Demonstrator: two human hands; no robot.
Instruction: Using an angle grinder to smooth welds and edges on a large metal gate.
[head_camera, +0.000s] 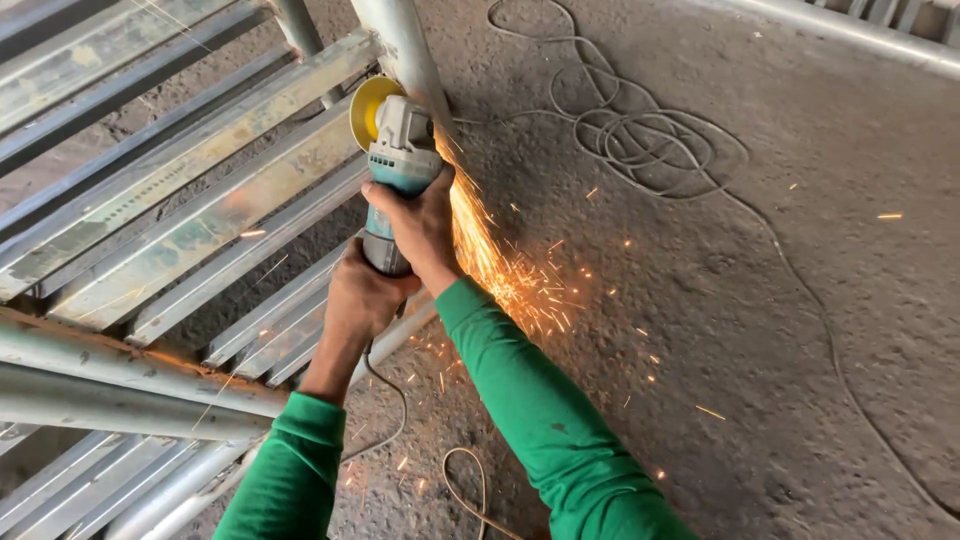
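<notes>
A teal and grey angle grinder with a yellow disc presses against a round steel pipe of a metal frame. My right hand grips the grinder's body near the head. My left hand wraps the rear of its handle. Both arms wear green sleeves. Orange sparks stream down and to the right from the contact point, past my right wrist, onto the concrete floor.
Flat galvanized slats and round pipes of the frame fill the left side. A thin cable lies coiled on the floor at upper right and runs down the right side. The grinder's cord hangs below my hands.
</notes>
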